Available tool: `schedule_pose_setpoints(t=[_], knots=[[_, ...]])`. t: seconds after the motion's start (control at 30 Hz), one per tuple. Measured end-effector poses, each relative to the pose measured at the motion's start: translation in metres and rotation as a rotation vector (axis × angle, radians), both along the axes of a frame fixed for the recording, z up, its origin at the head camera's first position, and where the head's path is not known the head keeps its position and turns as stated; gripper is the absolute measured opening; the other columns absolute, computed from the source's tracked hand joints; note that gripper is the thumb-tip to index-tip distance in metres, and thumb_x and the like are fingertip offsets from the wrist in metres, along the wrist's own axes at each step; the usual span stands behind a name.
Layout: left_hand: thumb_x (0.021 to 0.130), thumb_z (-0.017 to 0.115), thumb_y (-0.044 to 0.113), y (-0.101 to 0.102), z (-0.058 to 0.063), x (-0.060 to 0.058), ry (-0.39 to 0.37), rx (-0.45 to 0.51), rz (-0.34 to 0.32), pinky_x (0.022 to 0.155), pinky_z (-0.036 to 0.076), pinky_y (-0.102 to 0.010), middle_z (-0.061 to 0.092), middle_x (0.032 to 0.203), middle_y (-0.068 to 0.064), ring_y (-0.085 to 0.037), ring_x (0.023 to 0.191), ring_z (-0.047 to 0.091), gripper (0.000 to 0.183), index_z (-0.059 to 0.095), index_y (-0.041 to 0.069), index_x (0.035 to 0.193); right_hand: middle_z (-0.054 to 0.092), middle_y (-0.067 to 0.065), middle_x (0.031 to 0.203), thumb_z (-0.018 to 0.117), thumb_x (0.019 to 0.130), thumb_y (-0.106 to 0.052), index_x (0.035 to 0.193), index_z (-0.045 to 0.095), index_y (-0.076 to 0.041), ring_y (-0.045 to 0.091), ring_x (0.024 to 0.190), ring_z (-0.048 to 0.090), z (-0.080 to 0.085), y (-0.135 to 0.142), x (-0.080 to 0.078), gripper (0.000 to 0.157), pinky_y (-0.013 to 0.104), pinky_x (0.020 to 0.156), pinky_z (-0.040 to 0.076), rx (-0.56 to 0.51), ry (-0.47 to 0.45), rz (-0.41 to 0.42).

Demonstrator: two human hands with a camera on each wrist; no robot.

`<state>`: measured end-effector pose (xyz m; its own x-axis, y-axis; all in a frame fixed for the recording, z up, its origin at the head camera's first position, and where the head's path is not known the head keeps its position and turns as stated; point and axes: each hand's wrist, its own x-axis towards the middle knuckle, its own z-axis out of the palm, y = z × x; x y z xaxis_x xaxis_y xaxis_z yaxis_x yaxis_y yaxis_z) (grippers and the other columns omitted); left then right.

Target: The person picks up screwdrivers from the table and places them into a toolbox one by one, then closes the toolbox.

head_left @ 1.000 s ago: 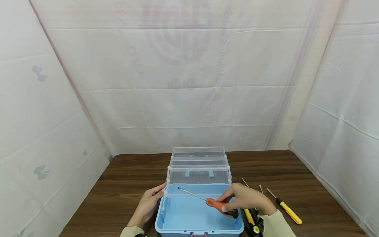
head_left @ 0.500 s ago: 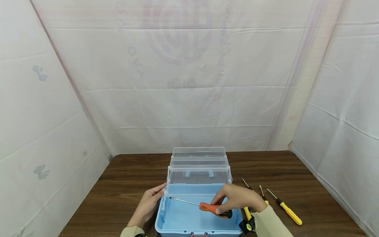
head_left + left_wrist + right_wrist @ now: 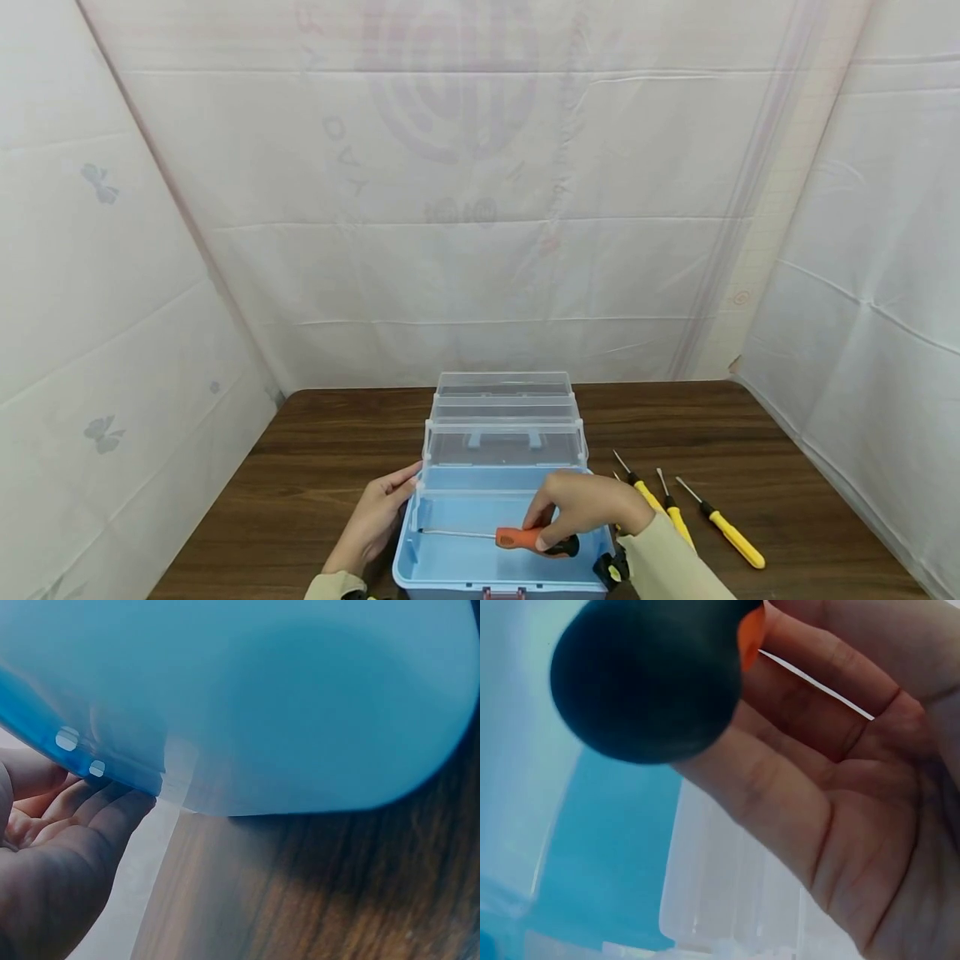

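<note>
I have the right hand [image 3: 588, 500] pinching the handle of an orange and black screwdriver [image 3: 517, 538], held level across the inside of the blue box [image 3: 450, 565]; whether it touches the floor of the box I can't tell. My left hand [image 3: 378, 517] grips the box's left edge toward the back, lightly by the look of it.

My main worry is the tip: it lies close to the box's left wall, so a little drift leftward could jam it there and twist the handle in my fingertips. Letting go too high could make the round handle roll or bounce. The black wrist gear [image 3: 611, 571] sits right at the box's near right corner, and lowering the forearm could knock the rim. If my left hold slackened, such a bump might shift the box and shake the clear trays [image 3: 505, 446] standing open behind.

The worktop [image 3: 300, 467] is dark, wood-grained, with rounded far corners; its near edge is out of my view. Yellow screwdrivers [image 3: 735, 537] lie toward its right edge. Pale, creased sheets [image 3: 465, 292] wall in the back and both sides, faintly printed.
</note>
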<state>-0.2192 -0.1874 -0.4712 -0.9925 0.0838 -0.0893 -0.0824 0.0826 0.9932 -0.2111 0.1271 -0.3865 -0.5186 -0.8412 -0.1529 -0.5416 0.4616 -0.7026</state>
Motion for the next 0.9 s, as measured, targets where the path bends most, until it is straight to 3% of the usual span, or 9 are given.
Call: schedule_pose_setpoints(t=[0.27,0.53,0.9], knots=[[0.1,0.048,0.009,0.0012,0.0004,-0.0001,0.001,0.006,-0.004,0.093,0.053,-0.04,0.048,0.139,-0.029,-0.036,0.123,0.054,0.04,0.048,-0.009,0.135,0.074,-0.003,0.085,0.07,0.086,-0.008,0.099,0.075,-0.007,-0.004,0.071,0.062,-0.0057,-0.0035,-0.0017,0.015,0.016,0.067,0.053,0.024,-0.038,0.04],[0.1,0.048,0.011,-0.0003,0.0,-0.0014,-0.003,0.004,-0.017,0.093,0.053,-0.038,0.047,0.14,-0.028,-0.033,0.122,0.056,0.041,0.047,-0.008,0.136,0.073,-0.006,0.082,0.07,0.086,-0.007,0.098,0.075,-0.007,-0.005,0.068,0.06,-0.0098,-0.0024,-0.0039,0.014,0.016,0.065,0.053,0.057,-0.036,0.039],[0.1,0.048,0.011,-0.0002,0.001,0.0,-0.011,0.006,-0.004,0.093,0.054,-0.038,0.048,0.139,-0.028,-0.03,0.12,0.057,0.041,0.048,-0.008,0.136,0.071,-0.008,0.078,0.072,0.084,-0.006,0.093,0.076,-0.007,-0.002,0.066,0.059,-0.0088,-0.0015,-0.0028,0.01,0.016,0.064,0.052,0.122,-0.089,-0.057]])
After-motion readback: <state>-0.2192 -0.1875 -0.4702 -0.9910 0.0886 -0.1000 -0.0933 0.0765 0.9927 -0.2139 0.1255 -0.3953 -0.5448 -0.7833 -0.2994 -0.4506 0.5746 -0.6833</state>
